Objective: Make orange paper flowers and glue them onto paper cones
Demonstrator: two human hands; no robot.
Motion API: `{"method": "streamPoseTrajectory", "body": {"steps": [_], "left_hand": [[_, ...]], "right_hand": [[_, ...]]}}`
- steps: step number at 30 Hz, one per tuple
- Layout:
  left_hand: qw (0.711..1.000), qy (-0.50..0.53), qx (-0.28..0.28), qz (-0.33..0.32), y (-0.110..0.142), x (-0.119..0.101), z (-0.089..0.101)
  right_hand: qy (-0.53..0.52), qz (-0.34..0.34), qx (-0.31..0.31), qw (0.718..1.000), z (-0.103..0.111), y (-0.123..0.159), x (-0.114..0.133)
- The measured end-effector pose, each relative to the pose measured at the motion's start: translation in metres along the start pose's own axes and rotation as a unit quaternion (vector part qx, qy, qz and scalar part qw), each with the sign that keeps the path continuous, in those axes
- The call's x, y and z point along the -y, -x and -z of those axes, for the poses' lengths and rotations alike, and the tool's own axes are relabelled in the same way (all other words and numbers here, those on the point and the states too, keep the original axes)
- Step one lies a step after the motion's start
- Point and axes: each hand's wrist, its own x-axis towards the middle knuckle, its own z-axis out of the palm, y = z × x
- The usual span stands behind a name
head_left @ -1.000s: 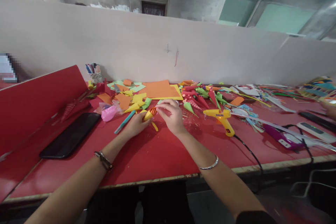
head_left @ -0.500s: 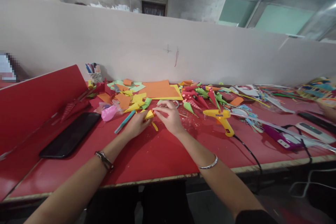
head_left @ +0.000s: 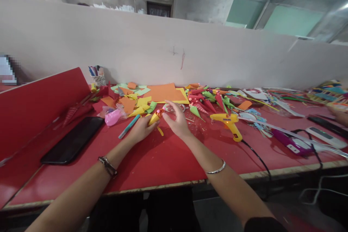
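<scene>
Low over the red table (head_left: 163,159), my left hand (head_left: 141,129) is closed around a small yellow paper cone (head_left: 154,119). Its upper end carries an orange, dark-striped part with small pink bits. My right hand (head_left: 178,121) is just right of that end, thumb and fingers spread apart, with nothing visible between them. Whether a fingertip still touches the cone, I cannot tell. A thin yellow paper strip (head_left: 160,131) lies beneath the cone. Left of my left hand rests a teal pen-like tool (head_left: 129,126).
Orange sheets (head_left: 160,92) and paper scraps lie behind my hands. Several finished paper cones (head_left: 209,98) are heaped back right. A yellow glue gun (head_left: 228,123) with a black cord lies right, near a purple power strip (head_left: 292,143). A black phone (head_left: 73,139) and pink balloon-like piece (head_left: 112,116) are left.
My right hand's fingers have opened and drawn slightly away from the cone's tip, showing the striped end and pink bits. My left hand keeps its hold in nearly the same place.
</scene>
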Motion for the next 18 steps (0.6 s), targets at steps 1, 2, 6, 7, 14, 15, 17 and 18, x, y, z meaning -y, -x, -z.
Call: {"method": "streamPoseTrajectory", "body": {"steps": [1, 2, 6, 7, 14, 15, 17, 18], "left_hand": [[1.0, 0.008, 0.001, 0.01, -0.0002, -0.0004, 0.0003], [1.0, 0.023, 0.003, 0.018, -0.0005, -0.0007, 0.0005], [0.993, 0.109, -0.006, 0.036, -0.0017, -0.0001, 0.0004], [0.991, 0.127, -0.013, 0.038, -0.0018, 0.0004, 0.0], [0.978, 0.203, 0.038, 0.034, 0.0003, 0.0007, -0.0035], [0.977, 0.207, 0.046, 0.027, 0.0006, 0.0006, -0.0036], [0.975, 0.214, 0.057, 0.011, 0.0008, 0.001, -0.0035], [0.975, 0.217, 0.052, 0.005, 0.0004, 0.0016, -0.0034]], "right_hand": [[-0.024, -0.024, 0.001, 0.999, -0.0015, 0.0002, -0.0028], [-0.045, -0.049, 0.007, 0.998, -0.003, 0.0004, -0.0054], [-0.089, -0.124, 0.04, 0.988, -0.0074, 0.0021, -0.009], [-0.09, -0.127, 0.051, 0.986, -0.0079, 0.0026, -0.008], [-0.085, -0.076, 0.13, 0.985, -0.0093, 0.0053, -0.0024], [-0.079, -0.075, 0.126, 0.986, -0.0093, 0.0053, -0.0029], [-0.068, -0.074, 0.116, 0.988, -0.0094, 0.0049, -0.0041], [-0.063, -0.074, 0.113, 0.989, -0.0093, 0.0047, -0.0045]]}}
